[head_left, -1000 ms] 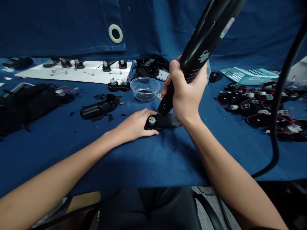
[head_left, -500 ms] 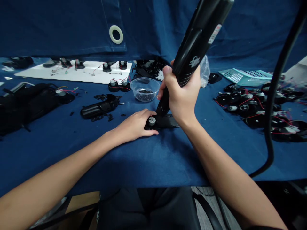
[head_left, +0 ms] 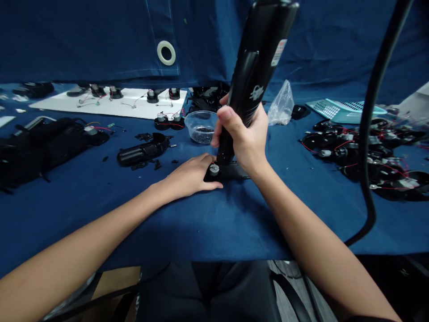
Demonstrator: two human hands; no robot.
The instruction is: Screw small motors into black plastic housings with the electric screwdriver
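My right hand (head_left: 246,141) is wrapped round a large black electric screwdriver (head_left: 256,71), held nearly upright with its tip down on a flat black plastic part (head_left: 234,172) on the blue cloth. A thick black cable (head_left: 372,134) runs from the tool down over the table's front edge. My left hand (head_left: 191,176) lies on the cloth and grips the left end of that part, fingers beside a small silver motor (head_left: 213,169) mounted on it.
A clear bowl of small screws (head_left: 202,127) stands just behind the hands. A black housing (head_left: 142,152) lies to the left, black parts with red wires (head_left: 355,147) at right, a white board (head_left: 110,103) with motors at back, a plastic bag (head_left: 281,107) and a teal basket (head_left: 338,109).
The screwdriver has swung from a strong rightward lean to nearly upright, and my right hand has shifted left with it. The left hand stays on the black part.
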